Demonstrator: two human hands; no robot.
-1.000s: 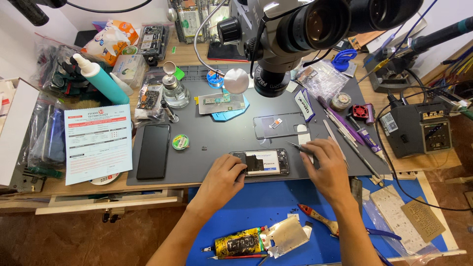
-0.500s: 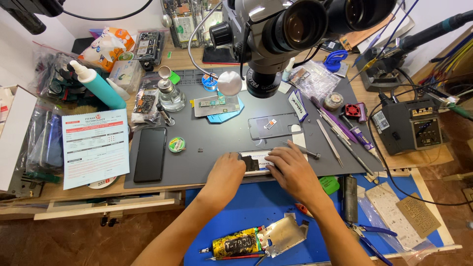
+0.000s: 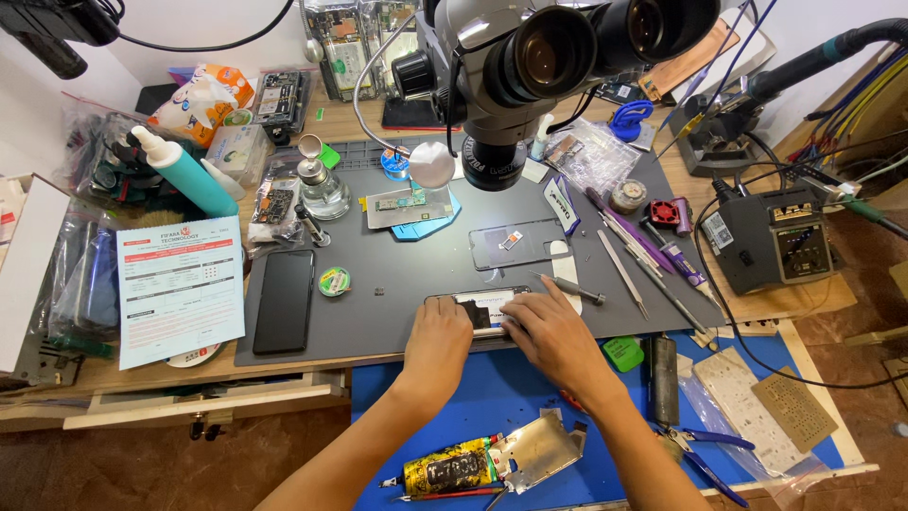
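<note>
Just below the middle of the frame an opened phone point(image 3: 484, 310) lies flat at the near edge of a grey work mat point(image 3: 397, 303), and both hands rest on it. The left hand point(image 3: 438, 343) covers the phone's left end, fingers curled down over the edge and gripping it. The right hand point(image 3: 551, 333) lies over the right end with its fingers spread flat and pressing on the phone; whether it pinches anything small beneath them cannot be told. Between the two hands a strip of the phone's inside shows, light with dark parts.

A screwdriver point(image 3: 567, 289) lies just beside the right hand's fingertips, on the mat. Further up the mat sits a clear glass panel point(image 3: 515, 243), and to the left a black phone point(image 3: 284, 301) lies face up, well apart from the hands. A microscope point(image 3: 539, 66) hangs over the upper middle of the frame. At the bottom (on a blue mat point(image 3: 492, 397)) rests a yellow glue tube point(image 3: 446, 468), near the left forearm
</note>
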